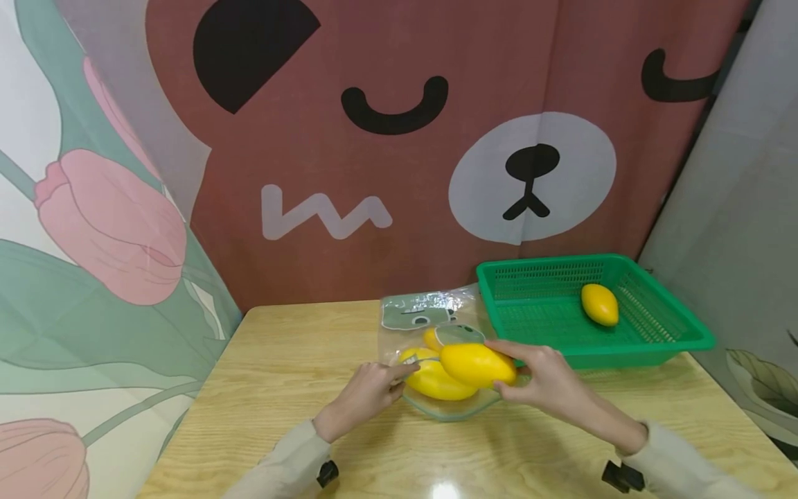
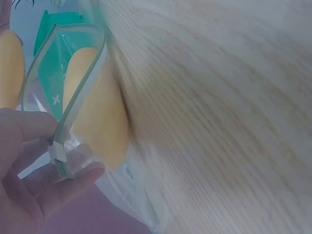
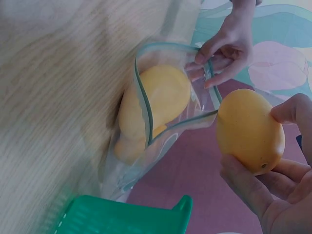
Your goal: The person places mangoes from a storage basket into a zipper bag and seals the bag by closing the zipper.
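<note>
My right hand (image 1: 547, 380) grips a yellow mango (image 3: 249, 131) with thumb and fingers, just outside the mouth of a clear zip bag (image 1: 444, 416). By its slider end, the bag's rim is pinched in my left hand (image 2: 29, 165), and the mouth gapes wide in both wrist views. Inside lies another mango (image 3: 163, 92), with at least one more yellow fruit (image 3: 129, 148) deeper in. The bag lies on the table and has a green cartoon face printed on it. From the head view, the held mango partly covers those in the bag.
A green plastic basket (image 1: 530, 353) stands right behind the bag, with a single mango (image 1: 600, 305) inside. The wooden table (image 1: 299, 346) meets a curtain (image 1: 312, 270) with a bear print at the back.
</note>
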`<state>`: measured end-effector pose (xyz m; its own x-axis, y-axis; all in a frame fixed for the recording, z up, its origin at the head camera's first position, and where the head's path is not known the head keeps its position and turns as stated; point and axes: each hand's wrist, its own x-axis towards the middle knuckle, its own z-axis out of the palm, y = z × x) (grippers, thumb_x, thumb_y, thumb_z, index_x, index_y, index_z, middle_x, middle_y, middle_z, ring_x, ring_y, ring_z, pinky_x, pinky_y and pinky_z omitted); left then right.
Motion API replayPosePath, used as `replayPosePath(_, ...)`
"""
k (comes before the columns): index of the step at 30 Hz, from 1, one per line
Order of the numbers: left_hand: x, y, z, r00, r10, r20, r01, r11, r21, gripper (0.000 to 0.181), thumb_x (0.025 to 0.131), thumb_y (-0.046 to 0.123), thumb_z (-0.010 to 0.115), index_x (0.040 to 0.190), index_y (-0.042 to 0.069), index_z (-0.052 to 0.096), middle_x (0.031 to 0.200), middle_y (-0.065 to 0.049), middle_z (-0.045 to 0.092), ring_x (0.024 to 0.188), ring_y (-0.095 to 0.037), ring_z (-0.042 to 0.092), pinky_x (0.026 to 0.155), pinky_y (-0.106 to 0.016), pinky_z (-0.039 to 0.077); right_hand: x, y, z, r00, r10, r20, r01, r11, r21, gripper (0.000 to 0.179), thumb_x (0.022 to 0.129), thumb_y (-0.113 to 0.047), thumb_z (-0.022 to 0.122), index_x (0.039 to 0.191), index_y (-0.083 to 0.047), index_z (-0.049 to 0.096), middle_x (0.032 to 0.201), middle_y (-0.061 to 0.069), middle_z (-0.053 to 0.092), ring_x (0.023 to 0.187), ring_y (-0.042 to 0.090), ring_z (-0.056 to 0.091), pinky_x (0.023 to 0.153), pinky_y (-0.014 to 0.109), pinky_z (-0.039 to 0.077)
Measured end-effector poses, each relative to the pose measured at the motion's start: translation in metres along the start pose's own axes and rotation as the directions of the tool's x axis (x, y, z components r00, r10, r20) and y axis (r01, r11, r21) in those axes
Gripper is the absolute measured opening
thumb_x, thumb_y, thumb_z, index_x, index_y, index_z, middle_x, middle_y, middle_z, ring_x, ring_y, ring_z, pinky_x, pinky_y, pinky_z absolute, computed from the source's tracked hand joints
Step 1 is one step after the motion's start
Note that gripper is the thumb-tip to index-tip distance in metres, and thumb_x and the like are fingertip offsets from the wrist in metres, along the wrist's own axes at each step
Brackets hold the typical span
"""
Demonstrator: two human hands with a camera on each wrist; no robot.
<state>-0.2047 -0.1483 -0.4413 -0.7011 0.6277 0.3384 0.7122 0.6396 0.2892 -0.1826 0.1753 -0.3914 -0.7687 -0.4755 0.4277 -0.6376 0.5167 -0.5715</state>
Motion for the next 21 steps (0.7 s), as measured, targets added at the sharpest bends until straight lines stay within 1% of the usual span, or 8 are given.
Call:
replayPosePath(4,0.0,0.0,0.0,1.0,0.001,-0.002,-0.001,1.0,0.005,0.043,0.084,-0.004,0.073,0.125,0.009,0.069,0.08,-0.001,0.072,0.041,0.005,0.02,0.041,-0.01,0.025,-0.001,-0.002,0.003,1.0,-0.023,-0.011,0.023,1.0,-0.011,0.059,0.074,-0.008,0.081,0.13,-0.004,0.064,0.123,0.011,0.067,0.087,0.009,0.063,0.068,0.02,0.055)
replayPosePath(8,0.0,0.0,0.0,1.0,0.001,-0.004,-0.001,1.0,0.004,0.043,0.084,-0.004,0.072,0.125,0.009,0.069,0.082,-0.002,0.073,0.041,0.005,0.02,0.041,-0.01,0.024,-0.002,-0.003,0.007,0.997,-0.058,-0.041,0.056,0.997,-0.054,0.059,0.07,-0.009,0.082,0.127,-0.005,0.066,0.121,0.009,0.068,0.083,0.007,0.062,0.065,0.022,0.055)
replayPosePath(11,0.0,0.001,0.0,1.0,-0.001,-0.003,0.001,1.0,-0.001,0.043,0.085,-0.004,0.071,0.125,0.009,0.068,0.084,-0.002,0.074,0.041,0.005,0.02,0.04,-0.01,0.024,-0.004,-0.004,0.01,0.996,-0.082,-0.047,0.078,0.994,-0.08,0.059,0.069,-0.01,0.083,0.126,-0.006,0.067,0.12,0.009,0.069,0.084,0.007,0.062,0.065,0.023,0.055)
replayPosePath(14,-0.001,0.001,0.0,1.0,-0.003,-0.002,0.003,1.0,-0.001,0.043,0.085,-0.004,0.071,0.126,0.009,0.068,0.08,-0.002,0.073,0.041,0.005,0.02,0.04,-0.01,0.024,-0.005,-0.006,0.012,0.996,-0.084,-0.029,0.082,0.994,-0.074,0.059,0.069,-0.009,0.083,0.126,-0.006,0.067,0.119,0.009,0.069,0.083,0.007,0.061,0.064,0.022,0.053)
replayPosePath(16,0.0,0.001,0.0,1.0,-0.001,-0.004,0.001,1.0,-0.001,0.044,0.084,-0.004,0.072,0.126,0.009,0.068,0.078,-0.002,0.072,0.041,0.005,0.02,0.04,-0.01,0.025,-0.006,-0.008,0.013,0.997,-0.078,-0.011,0.077,0.995,-0.06,0.059,0.069,-0.009,0.082,0.127,-0.006,0.067,0.12,0.008,0.069,0.085,0.008,0.062,0.066,0.021,0.053)
replayPosePath(18,0.0,0.001,0.0,1.0,0.003,-0.009,-0.003,1.0,0.002,0.044,0.083,-0.005,0.072,0.125,0.009,0.068,0.078,-0.002,0.072,0.041,0.006,0.02,0.04,-0.01,0.025,-0.007,-0.009,0.014,0.997,-0.071,0.015,0.071,0.996,-0.048,0.059,0.071,-0.008,0.081,0.128,-0.006,0.066,0.121,0.008,0.068,0.088,0.01,0.063,0.067,0.02,0.054)
replayPosePath(20,0.001,0.001,0.0,1.0,0.01,-0.015,-0.01,1.0,-0.001,0.044,0.082,-0.005,0.072,0.125,0.008,0.069,0.083,-0.004,0.074,0.041,0.006,0.021,0.04,-0.01,0.025,-0.008,-0.01,0.015,0.997,-0.065,0.036,0.066,0.997,-0.041,0.059,0.072,-0.008,0.08,0.129,-0.005,0.065,0.122,0.009,0.067,0.093,0.013,0.065,0.069,0.02,0.054)
replayPosePath(21,0.001,0.002,0.0,1.0,0.013,-0.015,-0.013,1.0,0.0,0.044,0.082,-0.005,0.072,0.124,0.007,0.069,0.082,-0.003,0.073,0.041,0.006,0.021,0.04,-0.01,0.025,-0.008,-0.01,0.016,0.997,-0.063,0.043,0.065,0.997,-0.041,0.058,0.072,-0.008,0.079,0.129,-0.005,0.065,0.123,0.01,0.067,0.094,0.014,0.065,0.07,0.02,0.054)
